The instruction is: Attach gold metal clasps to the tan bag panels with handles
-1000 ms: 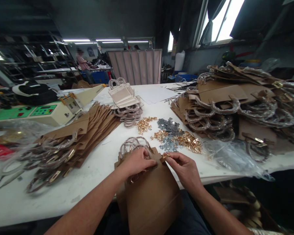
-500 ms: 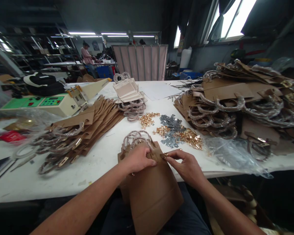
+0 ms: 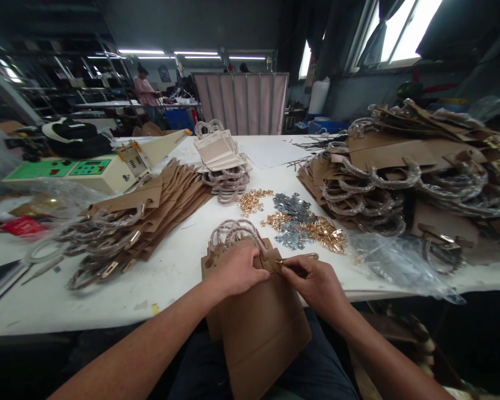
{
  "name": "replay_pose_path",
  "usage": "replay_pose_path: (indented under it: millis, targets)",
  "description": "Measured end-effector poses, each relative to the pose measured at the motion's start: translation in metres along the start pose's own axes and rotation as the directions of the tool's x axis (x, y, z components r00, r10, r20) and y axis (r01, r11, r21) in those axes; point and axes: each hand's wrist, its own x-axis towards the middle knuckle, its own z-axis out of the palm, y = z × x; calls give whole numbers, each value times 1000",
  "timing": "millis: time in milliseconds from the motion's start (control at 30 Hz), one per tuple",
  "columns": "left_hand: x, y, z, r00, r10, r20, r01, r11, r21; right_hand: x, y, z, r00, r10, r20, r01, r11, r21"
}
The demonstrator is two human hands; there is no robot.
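Note:
A brown bag panel (image 3: 266, 328) with plastic-wrapped handles (image 3: 238, 229) hangs over the table's front edge onto my lap. Across its upper part lies my left hand (image 3: 242, 270), closed with thumb and fingers gripping the panel near the handle base. My right hand (image 3: 312, 278) is at the panel's upper right corner, thumb and fingertips pinching a small gold metal fitting (image 3: 279, 262) against the edge. Just beyond are piles of gold fittings (image 3: 327, 235) and grey metal plates (image 3: 291, 206) on the white table.
Stacked brown bag panels lie at left (image 3: 166, 205) and in a tall heap at right (image 3: 391, 150). Clear plastic film (image 3: 400, 264) rests near the right front edge. A cream machine with green panels (image 3: 91, 169) stands at back left. Farther off, a person (image 3: 145, 91) stands.
The right hand and its fitting have shifted slightly, staying at the panel's corner. My left hand keeps its hold, its thumb a little farther right. The whole view has moved slightly.

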Motion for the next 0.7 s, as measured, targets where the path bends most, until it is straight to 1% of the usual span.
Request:
replay_pose_path:
  millis: [100,200,300,367,567,700]
  targets:
    - [-1,1,0,1000,0,-1,0,1000,8,-2,0,4,999,-10,-32,10,1000,-8]
    - [-1,1,0,1000,-10,7,10,1000,-6,-5,-3,6,996,-71,-57,67,995,-71]
    - [-2,0,-1,1000,-4,1,5,1000,-20,-7,-6,4,991,-124,-55,117,986,-116]
    - [-3,1,-1,1000,-2,4,2,1000,-17,-7,-8,3,990,-127,-56,120,985,-122]
    - [-3,4,-1,1000,-1,-7,1,1000,21,-7,-7,1,994,-84,-65,78,992,-95]
    - [-3,6,1,1000,7,-23,-6,999,34,-7,-5,4,993,-110,-48,102,985,-139]
